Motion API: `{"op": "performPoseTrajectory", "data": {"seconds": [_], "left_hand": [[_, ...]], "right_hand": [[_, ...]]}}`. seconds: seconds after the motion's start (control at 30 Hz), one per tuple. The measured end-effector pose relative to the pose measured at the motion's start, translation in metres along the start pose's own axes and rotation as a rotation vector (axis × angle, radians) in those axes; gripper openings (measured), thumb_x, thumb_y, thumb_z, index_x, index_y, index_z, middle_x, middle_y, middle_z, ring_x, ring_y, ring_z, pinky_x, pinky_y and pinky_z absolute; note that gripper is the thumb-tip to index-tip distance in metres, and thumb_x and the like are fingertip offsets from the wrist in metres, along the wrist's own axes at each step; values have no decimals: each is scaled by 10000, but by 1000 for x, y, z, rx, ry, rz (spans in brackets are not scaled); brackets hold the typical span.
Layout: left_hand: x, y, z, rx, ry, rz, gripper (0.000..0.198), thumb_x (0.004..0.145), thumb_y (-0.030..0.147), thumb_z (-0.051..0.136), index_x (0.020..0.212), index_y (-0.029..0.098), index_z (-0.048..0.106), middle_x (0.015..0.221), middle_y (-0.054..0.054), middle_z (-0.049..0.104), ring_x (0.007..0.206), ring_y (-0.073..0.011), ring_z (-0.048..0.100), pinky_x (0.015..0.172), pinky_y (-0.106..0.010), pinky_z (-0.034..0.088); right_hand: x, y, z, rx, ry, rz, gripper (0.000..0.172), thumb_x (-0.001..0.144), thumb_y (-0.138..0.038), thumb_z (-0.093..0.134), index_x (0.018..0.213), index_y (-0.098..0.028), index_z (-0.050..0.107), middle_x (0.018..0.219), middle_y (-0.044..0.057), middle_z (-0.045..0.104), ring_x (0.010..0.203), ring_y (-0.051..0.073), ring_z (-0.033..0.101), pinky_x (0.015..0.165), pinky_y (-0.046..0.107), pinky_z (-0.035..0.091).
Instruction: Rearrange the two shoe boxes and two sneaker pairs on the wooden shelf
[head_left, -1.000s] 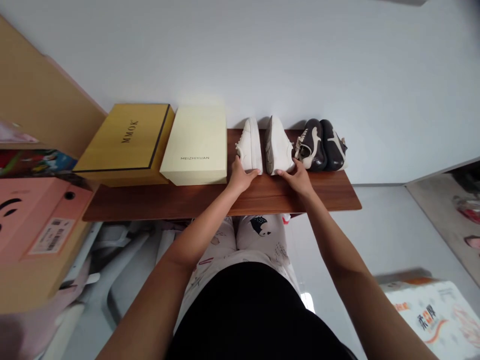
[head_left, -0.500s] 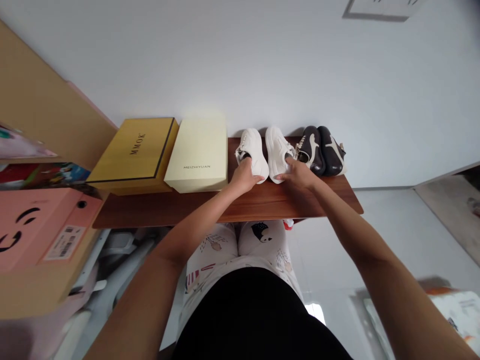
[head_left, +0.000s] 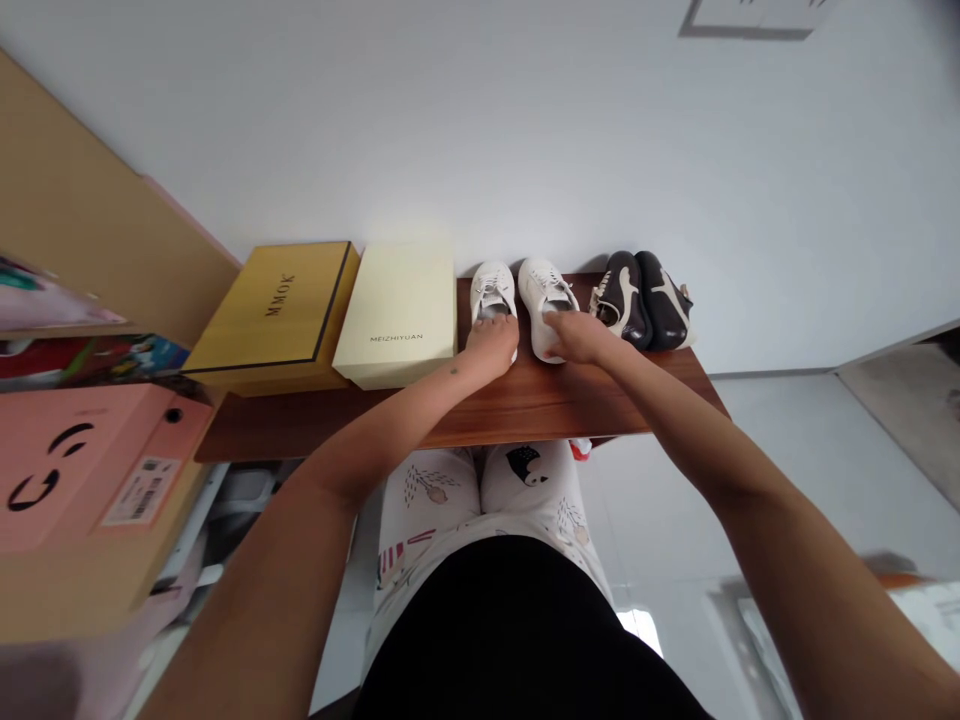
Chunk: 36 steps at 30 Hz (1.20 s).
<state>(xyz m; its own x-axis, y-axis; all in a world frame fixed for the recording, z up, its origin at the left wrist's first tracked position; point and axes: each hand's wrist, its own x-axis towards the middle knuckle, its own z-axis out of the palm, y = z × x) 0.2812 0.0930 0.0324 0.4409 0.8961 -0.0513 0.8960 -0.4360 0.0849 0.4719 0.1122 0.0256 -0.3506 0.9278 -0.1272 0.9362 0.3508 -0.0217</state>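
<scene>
Just above frame centre on the wooden shelf (head_left: 517, 412), left hand (head_left: 493, 345) clasps heel of left white shoe (head_left: 492, 283) and right hand (head_left: 571, 337) grips heel of right white shoe (head_left: 537, 290), fingers closed on both, the latter likely to knock dark shoes (head_left: 631, 305) at centre-right if shoved sideways.

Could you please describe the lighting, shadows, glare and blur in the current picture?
Head view: faint soft shadows lie on the wall by the white shoes and dark shoes; head view: bright glare sits on the glossy floor; head view: lettering on the cream box reads clearly, while the pale package at lower right looks soft.
</scene>
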Motion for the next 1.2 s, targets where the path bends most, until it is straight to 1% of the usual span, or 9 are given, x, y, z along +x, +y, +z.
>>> {"op": "performPoseTrajectory", "data": {"seconds": [0.37, 0.47, 0.57, 0.67, 0.73, 0.87, 0.97, 1.07, 1.2], "left_hand": [[12, -8, 16, 7, 0, 2, 522, 784, 87, 760, 1268, 57, 567, 1257, -244, 624, 1225, -376, 604, 1059, -450, 439], [7, -6, 20, -55, 77, -25, 559, 792, 111, 770, 1302, 45, 550, 1294, -263, 592, 1258, -394, 569, 1096, -477, 412], [-1, 3, 20, -179, 191, 7, 675, 824, 173, 770, 1424, 90, 472, 1385, -249, 544, 1350, -408, 494, 1164, -521, 356], [-4, 25, 22, -337, 226, 145, 688, 898, 227, 698, 1511, 167, 391, 1457, -197, 510, 1409, -365, 452, 1207, -501, 332], [0, 48, 27, -465, 194, 230, 669, 934, 260, 655, 1532, 181, 367, 1497, -184, 484, 1435, -334, 439, 1217, -466, 338], [30, 106, 48, -684, 112, 213, 743, 933, 316, 674, 1558, 131, 316, 1569, -225, 415, 1500, -305, 378, 1231, -417, 322], [63, 142, 64, -764, 109, 46, 791, 896, 310, 735, 1531, 82, 321, 1583, -283, 373, 1528, -327, 336, 1224, -425, 315], [90, 156, 73, -806, 120, -84, 712, 863, 288, 786, 1429, 71, 412, 1488, -292, 477, 1455, -345, 441, 1165, -433, 374], [104, 153, 68, -760, 83, -8, 556, 857, 270, 801, 1304, 127, 503, 1353, -229, 606, 1313, -345, 579, 1065, -455, 465]], "right_hand": [[13, -11, 10, 8, 11, -2, 462, 814, -254, 806, 1225, -144, 627, 1184, 196, 722, 1127, 348, 671, 954, 401, 508], [-3, -11, 12, 50, 136, -32, 490, 814, -247, 802, 1256, -126, 628, 1258, 219, 680, 1188, 372, 615, 1028, 448, 476], [-34, 8, 16, 165, 341, -29, 489, 877, -332, 742, 1308, -132, 624, 1315, 212, 641, 1207, 352, 582, 1090, 463, 442], [-70, 53, 22, 296, 533, 81, 479, 922, -423, 667, 1318, -158, 619, 1341, 184, 626, 1269, 339, 556, 1132, 475, 419], [-91, 91, 28, 313, 613, 309, 540, 894, -446, 679, 1339, -151, 598, 1350, 200, 611, 1304, 371, 538, 1129, 539, 415], [-109, 158, 40, 407, 534, 687, 706, 762, -535, 799, 1305, -127, 602, 1267, 221, 638, 1176, 377, 613, 979, 527, 516], [-104, 179, 47, 543, 388, 713, 623, 690, -583, 846, 1085, -138, 664, 1004, 135, 690, 911, 297, 658, 783, 427, 552], [-94, 179, 48, 588, 332, 651, 542, 682, -597, 853, 908, -154, 637, 791, 47, 640, 749, 221, 599, 683, 358, 507], [-88, 179, 40, 436, 338, 557, 565, 677, -610, 860, 929, -174, 604, 830, 56, 652, 793, 234, 602, 707, 353, 485]]}}
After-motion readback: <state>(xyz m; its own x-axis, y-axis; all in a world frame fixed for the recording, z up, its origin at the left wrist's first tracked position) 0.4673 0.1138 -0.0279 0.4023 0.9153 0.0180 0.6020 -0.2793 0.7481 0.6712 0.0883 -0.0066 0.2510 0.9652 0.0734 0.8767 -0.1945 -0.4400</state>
